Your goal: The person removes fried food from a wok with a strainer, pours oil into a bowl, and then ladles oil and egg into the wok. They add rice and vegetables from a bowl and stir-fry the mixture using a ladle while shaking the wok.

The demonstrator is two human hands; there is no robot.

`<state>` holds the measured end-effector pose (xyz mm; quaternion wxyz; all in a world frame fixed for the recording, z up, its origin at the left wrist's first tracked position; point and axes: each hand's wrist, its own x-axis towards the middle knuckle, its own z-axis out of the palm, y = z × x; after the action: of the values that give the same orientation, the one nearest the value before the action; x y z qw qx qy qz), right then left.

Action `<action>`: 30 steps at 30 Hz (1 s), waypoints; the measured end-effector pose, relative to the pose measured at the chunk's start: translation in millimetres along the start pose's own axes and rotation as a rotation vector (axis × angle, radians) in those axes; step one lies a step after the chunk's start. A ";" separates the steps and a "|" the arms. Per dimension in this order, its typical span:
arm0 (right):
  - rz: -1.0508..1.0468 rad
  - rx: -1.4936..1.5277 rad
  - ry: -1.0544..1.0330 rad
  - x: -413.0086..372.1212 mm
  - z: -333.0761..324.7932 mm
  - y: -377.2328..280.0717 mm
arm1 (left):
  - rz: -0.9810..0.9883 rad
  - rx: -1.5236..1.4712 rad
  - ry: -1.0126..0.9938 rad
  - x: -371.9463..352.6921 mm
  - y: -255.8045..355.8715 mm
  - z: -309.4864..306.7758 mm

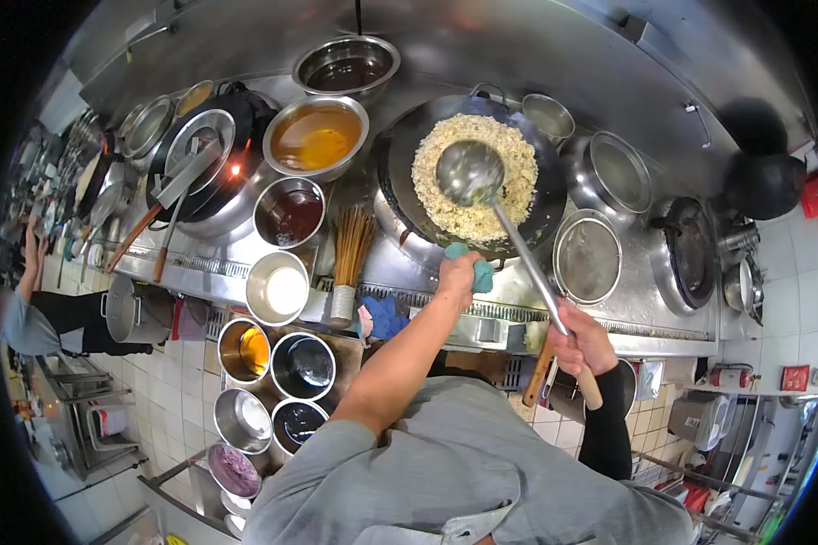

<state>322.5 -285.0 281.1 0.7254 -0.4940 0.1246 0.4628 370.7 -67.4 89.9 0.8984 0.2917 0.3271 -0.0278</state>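
Note:
My left hand (459, 277) is closed around a folded green cloth (483, 275) at the near rim of a large black wok (549, 182). In the wok lies a wide heap of pale fried rice (432, 204) with small bits of green. My right hand (585, 341) grips the wooden end of a long-handled ladle (470, 173). Its round metal bowl is over the middle of the rice, underside up and slightly blurred. Just right of the wok rests a round mesh strainer (588, 257), close to the ladle's shaft.
Left of the wok stand a bowl of amber oil (314, 137), a bowl of dark liquid (345, 73) and a bamboo brush (351, 250). Several sauce pots (304, 365) line the lower left. Another wok (682, 254) sits far right. A person (32, 313) stands at far left.

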 end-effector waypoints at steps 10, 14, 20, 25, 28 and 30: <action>-0.744 -1.149 0.594 114.9 -108.9 -27.7 | 0.008 0.057 0.009 -4.4 8.1 2.3; -0.908 -1.212 0.576 193.7 -108.4 -49.8 | 0.026 0.110 0.034 2.3 0.4 -1.5; -0.788 -1.752 0.447 146.6 -43.8 4.8 | -0.009 0.085 0.027 4.0 -3.7 0.3; -0.574 -1.920 0.645 33.0 -52.9 68.0 | -0.071 0.157 0.001 -1.0 4.8 -0.1; -0.567 -1.852 0.666 -10.8 -41.6 93.3 | -0.101 0.132 0.005 3.3 4.0 0.9; -0.515 -1.713 0.614 -39.6 -18.9 99.4 | -0.133 0.093 -0.041 1.8 -0.1 -12.2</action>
<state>227.3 -314.1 237.5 0.1309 -0.9712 -0.1852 0.0723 365.1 -60.6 81.3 0.8865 0.3101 0.3258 -0.1082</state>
